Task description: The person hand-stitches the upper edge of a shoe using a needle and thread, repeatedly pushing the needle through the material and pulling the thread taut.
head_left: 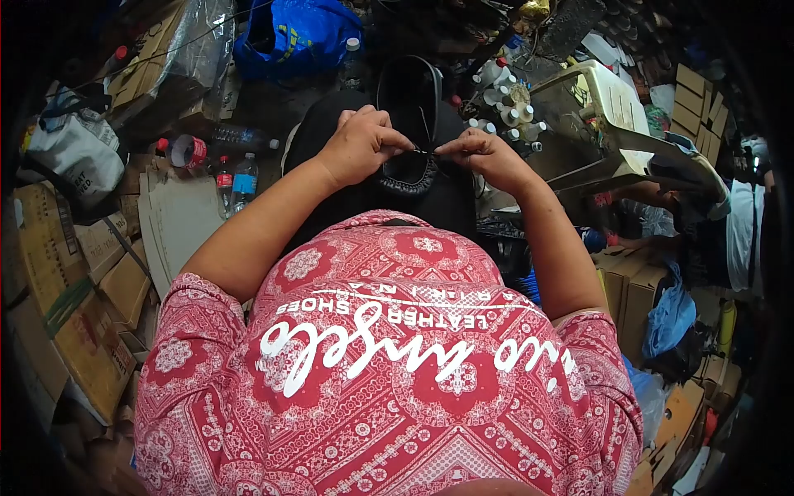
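A black shoe (408, 178) rests on my lap between my knees, its opening toward me and the toe end nearest my belly puckered with stitching. Just over it, my left hand (364, 147) is closed in a pinch on a thin thread (422, 152). From the other side my right hand (486, 159) pinches the same thread, finger and thumb pressed together. The fingertips of both hands are a short gap apart. A strand of thread also runs up inside the shoe. Whether a needle is in either pinch is too small to tell.
Plastic bottles (244, 178) stand and lie to the left, beside a pale board (178, 227). A blue bag (298, 37) sits ahead. Several small bottles (511, 112) cluster at the right, near a worn white plastic chair (612, 99). Cardboard boxes (74, 273) are stacked at the left.
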Demonstrator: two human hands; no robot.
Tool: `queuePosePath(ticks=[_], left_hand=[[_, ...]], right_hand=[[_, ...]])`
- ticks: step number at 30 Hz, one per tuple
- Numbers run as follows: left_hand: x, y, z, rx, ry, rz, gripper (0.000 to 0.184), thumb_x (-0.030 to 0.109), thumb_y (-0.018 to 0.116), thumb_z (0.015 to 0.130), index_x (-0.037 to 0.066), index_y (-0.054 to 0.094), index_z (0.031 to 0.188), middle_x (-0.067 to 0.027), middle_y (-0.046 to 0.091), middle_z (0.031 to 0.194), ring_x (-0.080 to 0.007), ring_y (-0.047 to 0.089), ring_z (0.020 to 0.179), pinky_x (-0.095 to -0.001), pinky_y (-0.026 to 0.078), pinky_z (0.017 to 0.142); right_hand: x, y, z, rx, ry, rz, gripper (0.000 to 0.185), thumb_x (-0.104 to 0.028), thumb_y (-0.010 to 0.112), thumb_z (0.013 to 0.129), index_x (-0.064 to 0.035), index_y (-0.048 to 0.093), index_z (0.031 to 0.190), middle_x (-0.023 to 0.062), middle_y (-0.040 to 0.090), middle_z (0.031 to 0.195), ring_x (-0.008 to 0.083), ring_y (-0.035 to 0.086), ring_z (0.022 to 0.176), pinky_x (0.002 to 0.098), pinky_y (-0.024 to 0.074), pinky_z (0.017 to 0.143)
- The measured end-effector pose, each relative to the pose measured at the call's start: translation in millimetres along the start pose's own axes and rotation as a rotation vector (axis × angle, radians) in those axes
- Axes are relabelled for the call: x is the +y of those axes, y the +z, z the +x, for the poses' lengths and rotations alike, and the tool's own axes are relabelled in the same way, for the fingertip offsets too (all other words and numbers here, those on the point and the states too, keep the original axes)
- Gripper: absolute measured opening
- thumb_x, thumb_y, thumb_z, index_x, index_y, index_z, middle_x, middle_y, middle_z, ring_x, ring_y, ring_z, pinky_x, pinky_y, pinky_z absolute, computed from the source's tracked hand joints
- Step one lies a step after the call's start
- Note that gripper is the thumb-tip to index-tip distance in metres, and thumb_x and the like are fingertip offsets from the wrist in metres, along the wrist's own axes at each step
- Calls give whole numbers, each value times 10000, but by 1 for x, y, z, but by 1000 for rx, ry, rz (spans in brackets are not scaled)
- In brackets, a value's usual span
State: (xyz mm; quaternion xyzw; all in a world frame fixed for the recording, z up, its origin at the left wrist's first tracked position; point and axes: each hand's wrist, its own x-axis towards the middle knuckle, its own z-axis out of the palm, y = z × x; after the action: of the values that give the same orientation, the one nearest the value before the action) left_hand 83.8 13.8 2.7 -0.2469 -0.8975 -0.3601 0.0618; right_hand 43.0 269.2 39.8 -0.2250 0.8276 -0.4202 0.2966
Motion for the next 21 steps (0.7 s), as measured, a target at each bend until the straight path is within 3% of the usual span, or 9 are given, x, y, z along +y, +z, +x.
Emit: queuePosePath(ticks=[11,14,17,19,21], left_hand=[[-6,7,7,-7,-6,-84,169,118,707,746,234,734,866,29,517,733,-162,492,797,-326,320,791],[-6,5,17,-34,49,-73,174,112,715,736,218,734,872,13,526,723,-177,506,787,-334,364,766],[-5,3,20,-171,-39,-108,148,152,709,739,212,735,871,-2,593,780,-207,556,867,-354,397,818],[-4,4,16,-123,-24,-187,211,94,740,699,159,727,899,-28,600,742,-220,546,789,-341,458,719],[-2,5,11,-104,-45,-174,209,88,738,703,150,727,902,-36,621,766,-205,565,788,-329,463,721]], right_hand=[[5,1,3,-17,-26,36,292,-48,630,800,-143,703,1065,10,535,814,141,513,855,259,419,820],[10,1,7,-26,-32,4,282,-64,636,805,-137,701,1069,14,551,825,139,515,864,264,418,829],[4,3,2,-22,-12,12,283,-67,645,806,-132,697,1077,21,581,862,128,531,882,263,425,832],[6,7,-1,-4,10,79,284,-65,650,809,-111,688,1087,18,604,881,112,547,879,255,436,823],[8,12,-2,15,35,150,286,-64,655,813,-91,679,1096,15,626,900,96,564,876,247,448,814]])
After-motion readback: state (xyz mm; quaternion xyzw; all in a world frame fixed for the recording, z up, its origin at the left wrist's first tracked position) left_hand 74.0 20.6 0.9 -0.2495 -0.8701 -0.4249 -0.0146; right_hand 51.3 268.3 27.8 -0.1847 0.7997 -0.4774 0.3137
